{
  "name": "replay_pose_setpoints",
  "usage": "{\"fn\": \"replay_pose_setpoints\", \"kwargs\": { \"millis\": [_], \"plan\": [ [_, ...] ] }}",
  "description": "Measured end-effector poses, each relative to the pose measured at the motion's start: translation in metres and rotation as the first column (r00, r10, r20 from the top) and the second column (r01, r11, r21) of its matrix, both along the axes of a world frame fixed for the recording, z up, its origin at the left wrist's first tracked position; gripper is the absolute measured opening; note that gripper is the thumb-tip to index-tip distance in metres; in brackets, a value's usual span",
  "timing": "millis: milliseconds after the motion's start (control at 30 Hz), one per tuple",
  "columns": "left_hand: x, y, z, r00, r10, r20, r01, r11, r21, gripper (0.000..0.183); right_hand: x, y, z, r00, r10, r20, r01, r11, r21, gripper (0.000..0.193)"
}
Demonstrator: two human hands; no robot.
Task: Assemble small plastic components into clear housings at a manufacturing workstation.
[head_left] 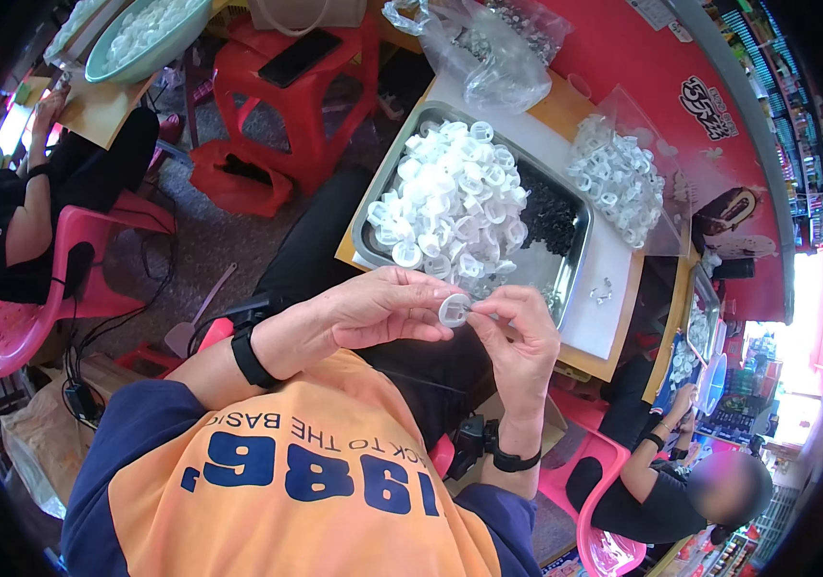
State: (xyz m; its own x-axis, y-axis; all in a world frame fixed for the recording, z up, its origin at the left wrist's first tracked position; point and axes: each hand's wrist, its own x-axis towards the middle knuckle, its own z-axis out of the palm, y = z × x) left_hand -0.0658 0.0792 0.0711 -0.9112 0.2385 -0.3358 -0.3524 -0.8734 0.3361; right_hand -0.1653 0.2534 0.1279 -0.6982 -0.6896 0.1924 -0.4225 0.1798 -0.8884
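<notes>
Between my hands, just in front of the tray, is a small round white plastic part with an open middle (452, 311). My left hand (379, 310) pinches its left edge between thumb and fingers. The thumb and forefinger of my right hand (519, 332) close on its right side; whether they also hold a smaller piece is hidden. Past my hands stands a metal tray (365, 229) with a tall heap of similar white plastic parts (459, 197). Small black pieces (548, 212) lie at the right of the heap.
A clear bag of white parts (618, 178) and tiny loose pieces (602, 290) lie right of the tray. Another plastic bag (498, 58) is behind. A red stool (238, 87) bears a phone (301, 58). Co-workers sit at left (31, 216) and right (647, 481).
</notes>
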Motion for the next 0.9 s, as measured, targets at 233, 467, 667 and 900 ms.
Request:
{"fn": "replay_pose_setpoints", "kwargs": {
  "millis": [233, 467, 667, 900],
  "plan": [
    [0.001, 0.001, -0.007, 0.999, -0.015, -0.051, 0.014, 1.000, -0.013, 0.035, 0.000, -0.003, 0.001, 0.966, 0.085, -0.242, -0.052, 0.989, 0.140, 0.016],
    [0.001, 0.002, -0.007, 0.999, -0.003, -0.036, 0.000, 0.997, -0.080, 0.031, 0.000, -0.004, 0.000, 0.898, 0.135, -0.419, -0.066, 0.983, 0.174, 0.016],
    [0.001, 0.002, -0.009, 0.999, 0.031, -0.023, -0.035, 0.981, -0.193, 0.029, 0.007, -0.006, -0.007, 0.881, 0.106, -0.461, -0.017, 0.981, 0.193, 0.015],
    [-0.001, -0.001, -0.021, 0.997, 0.029, -0.071, -0.035, 0.996, -0.082, 0.026, 0.008, -0.009, -0.021, 0.989, -0.017, 0.145, 0.004, 0.996, 0.094, 0.016]
  ]
}}
